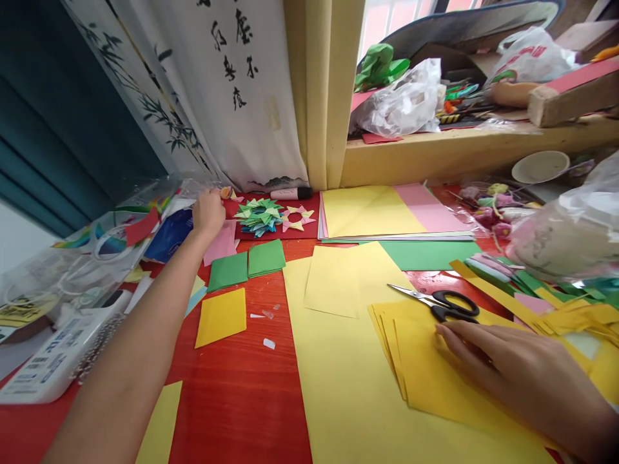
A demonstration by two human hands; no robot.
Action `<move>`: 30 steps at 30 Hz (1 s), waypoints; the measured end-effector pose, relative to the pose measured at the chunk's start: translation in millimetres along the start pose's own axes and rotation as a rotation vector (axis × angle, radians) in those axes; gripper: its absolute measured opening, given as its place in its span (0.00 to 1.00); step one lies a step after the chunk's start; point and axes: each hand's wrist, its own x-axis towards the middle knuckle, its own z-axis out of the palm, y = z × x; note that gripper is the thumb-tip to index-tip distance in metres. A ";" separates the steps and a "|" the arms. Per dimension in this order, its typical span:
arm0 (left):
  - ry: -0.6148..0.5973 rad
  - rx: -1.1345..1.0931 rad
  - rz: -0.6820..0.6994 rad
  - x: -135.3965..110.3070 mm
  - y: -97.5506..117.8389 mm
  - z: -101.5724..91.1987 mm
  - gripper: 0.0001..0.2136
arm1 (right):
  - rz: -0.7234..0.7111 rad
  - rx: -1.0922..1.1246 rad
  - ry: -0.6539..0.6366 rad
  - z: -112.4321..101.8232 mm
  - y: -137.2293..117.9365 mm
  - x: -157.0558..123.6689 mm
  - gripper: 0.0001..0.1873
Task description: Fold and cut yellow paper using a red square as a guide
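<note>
My left hand (209, 212) reaches to the back left of the table. Its fingers look curled, and their tips are hidden behind the hand. Right beside it is a small pink and yellow folded paper piece (229, 193); I cannot see whether it is gripped. A green paper ring (260, 218) and a pink and yellow paper ring (296, 219) lie to its right. My right hand (515, 370) rests on a fanned stack of yellow paper sheets (411, 367), fingers stretched out. Just beyond its fingertips lie black-handled scissors (442, 303), blades partly spread.
Two green paper stacks (228, 270) and a yellow square (221, 317) lie at the left. A large pale yellow sheet (333, 386) covers the middle. Coloured sheets (372, 211) and a marker (291, 193) are behind. Paper strips (575, 316) and a plastic tub (575, 219) stand right.
</note>
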 end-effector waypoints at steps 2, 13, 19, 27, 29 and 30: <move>0.111 -0.050 0.025 -0.7 7.5 -10.0 0.10 | 0.011 -0.009 0.005 0.3 0.3 -0.2 0.22; -0.013 -0.726 -0.059 -41.8 103.3 -65.4 0.10 | 0.148 -0.045 -0.027 -2.9 3.0 1.3 0.19; -0.742 -0.917 0.089 -145.6 181.3 -75.4 0.06 | 0.357 0.332 -0.251 -22.5 6.6 13.9 0.14; -1.259 -0.688 0.118 -211.9 222.7 -63.0 0.08 | 0.285 0.637 -0.511 -41.5 23.7 10.2 0.22; -1.196 -0.626 0.142 -214.7 225.8 -61.9 0.11 | 0.262 0.591 -0.569 -47.7 28.1 5.7 0.27; -1.130 -0.574 0.177 -215.4 227.0 -61.7 0.14 | 0.248 0.568 -0.596 -50.4 30.1 3.3 0.31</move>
